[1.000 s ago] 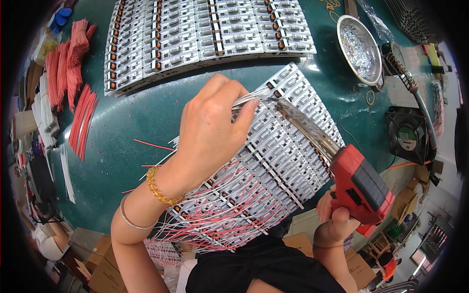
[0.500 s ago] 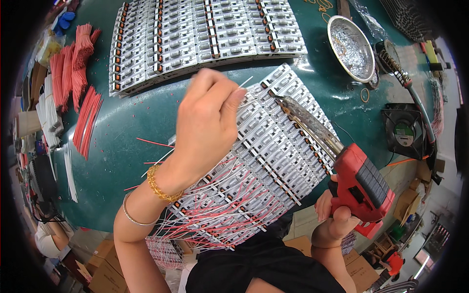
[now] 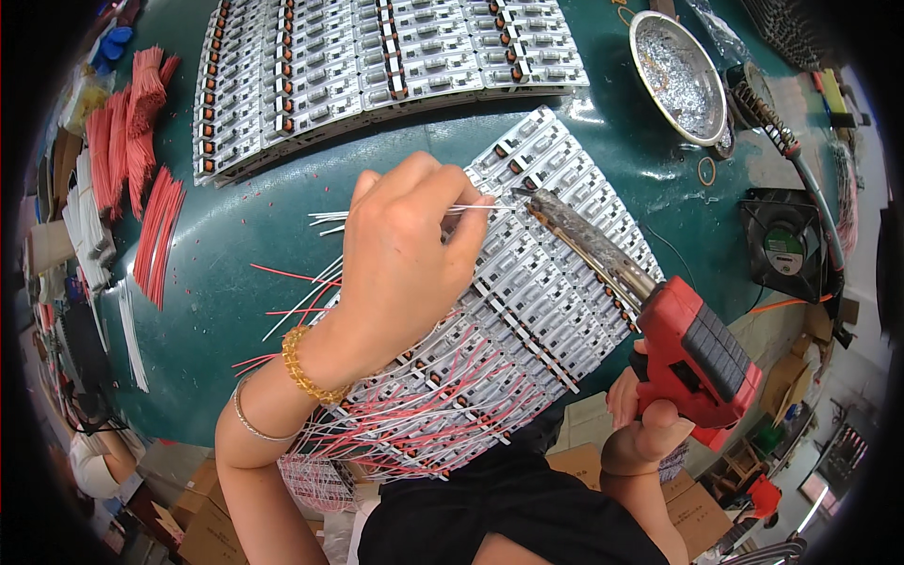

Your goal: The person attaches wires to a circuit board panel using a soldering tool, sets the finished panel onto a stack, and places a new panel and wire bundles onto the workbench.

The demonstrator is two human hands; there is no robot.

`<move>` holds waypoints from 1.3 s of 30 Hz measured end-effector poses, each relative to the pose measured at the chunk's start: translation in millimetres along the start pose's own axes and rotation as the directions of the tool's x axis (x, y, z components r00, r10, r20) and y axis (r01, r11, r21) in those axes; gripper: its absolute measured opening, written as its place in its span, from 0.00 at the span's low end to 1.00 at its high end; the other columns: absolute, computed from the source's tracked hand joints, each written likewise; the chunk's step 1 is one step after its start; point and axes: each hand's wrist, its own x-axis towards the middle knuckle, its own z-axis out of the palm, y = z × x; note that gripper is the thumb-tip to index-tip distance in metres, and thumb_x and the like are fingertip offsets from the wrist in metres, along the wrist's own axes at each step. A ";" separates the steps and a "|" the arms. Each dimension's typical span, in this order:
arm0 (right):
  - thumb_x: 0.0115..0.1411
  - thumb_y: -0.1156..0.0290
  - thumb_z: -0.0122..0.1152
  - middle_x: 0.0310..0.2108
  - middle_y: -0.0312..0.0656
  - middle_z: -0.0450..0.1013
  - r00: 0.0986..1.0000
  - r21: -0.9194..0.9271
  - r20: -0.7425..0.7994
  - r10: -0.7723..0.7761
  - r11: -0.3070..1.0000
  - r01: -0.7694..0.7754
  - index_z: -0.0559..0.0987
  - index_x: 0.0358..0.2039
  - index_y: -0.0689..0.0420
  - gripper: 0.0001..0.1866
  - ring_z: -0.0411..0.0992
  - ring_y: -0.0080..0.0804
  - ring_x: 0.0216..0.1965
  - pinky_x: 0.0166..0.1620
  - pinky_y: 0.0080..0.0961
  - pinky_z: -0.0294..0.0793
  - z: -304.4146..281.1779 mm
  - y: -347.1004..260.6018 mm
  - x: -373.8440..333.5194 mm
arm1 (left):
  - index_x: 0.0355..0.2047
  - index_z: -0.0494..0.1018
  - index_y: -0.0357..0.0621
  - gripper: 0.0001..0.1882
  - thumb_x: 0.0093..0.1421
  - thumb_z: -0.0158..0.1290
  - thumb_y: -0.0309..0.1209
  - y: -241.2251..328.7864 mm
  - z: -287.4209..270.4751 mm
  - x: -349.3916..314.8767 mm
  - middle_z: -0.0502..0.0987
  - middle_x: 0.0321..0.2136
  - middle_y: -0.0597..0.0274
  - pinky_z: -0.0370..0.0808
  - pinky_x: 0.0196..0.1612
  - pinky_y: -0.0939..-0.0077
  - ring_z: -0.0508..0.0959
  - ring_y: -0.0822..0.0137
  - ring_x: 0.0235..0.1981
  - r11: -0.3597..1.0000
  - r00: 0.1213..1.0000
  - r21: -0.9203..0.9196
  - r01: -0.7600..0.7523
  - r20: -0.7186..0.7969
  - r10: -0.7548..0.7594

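My left hand is closed on several white wires, pinched between thumb and fingers. One wire's end reaches right, close to the iron's tip. My right hand grips a red and black soldering gun. Its long, crusted metal tip points up and left, over the upper part of a panel of small circuit boards. That panel lies tilted at the table's near edge. Red and white wires spread over its lower left part; my left wrist and forearm hide some of it.
Stacked circuit board panels lie at the back of the green table. Bundles of red wires and white wires are at left. A metal bowl of silvery scraps, a soldering iron in a coil holder and a black fan sit right.
My left hand has moved slightly right and down, bringing the wire end near the iron's tip. The soldering gun's tip has shifted slightly left. The view has shifted a little.
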 end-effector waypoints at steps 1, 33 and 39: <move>0.48 0.40 0.61 0.08 0.32 0.60 1.000 -0.001 0.005 -0.004 1.000 0.004 0.64 0.45 0.75 0.45 0.58 0.20 0.07 0.14 0.16 0.58 0.5 0.5 0.2 | 0.21 0.72 0.41 0.05 0.51 0.56 0.26 -0.5 0.8 0.6 0.69 0.19 0.61 0.60 0.29 0.69 0.69 0.61 0.20 0.998 0.999 -0.059 0.035 0.002 -0.035; 0.47 0.43 0.64 0.08 0.31 0.59 0.998 -0.235 -0.026 -0.061 0.971 0.053 0.67 0.44 0.75 0.43 0.58 0.19 0.08 0.15 0.16 0.56 -15.2 22.6 -6.7 | 0.22 0.74 0.33 0.06 0.49 0.58 0.24 -0.7 -3.2 5.4 0.72 0.20 0.59 0.68 0.23 0.80 0.73 0.71 0.19 0.988 0.993 -0.103 0.112 0.058 -0.107; 0.48 0.43 0.63 0.08 0.32 0.59 0.994 -0.172 -0.048 -0.101 0.981 0.092 0.65 0.46 0.76 0.44 0.58 0.19 0.08 0.15 0.16 0.56 -8.4 14.3 -6.6 | 0.22 0.74 0.32 0.06 0.49 0.58 0.24 -0.6 -2.7 5.5 0.72 0.19 0.59 0.68 0.23 0.80 0.73 0.71 0.19 0.986 0.991 -0.114 0.125 0.061 -0.118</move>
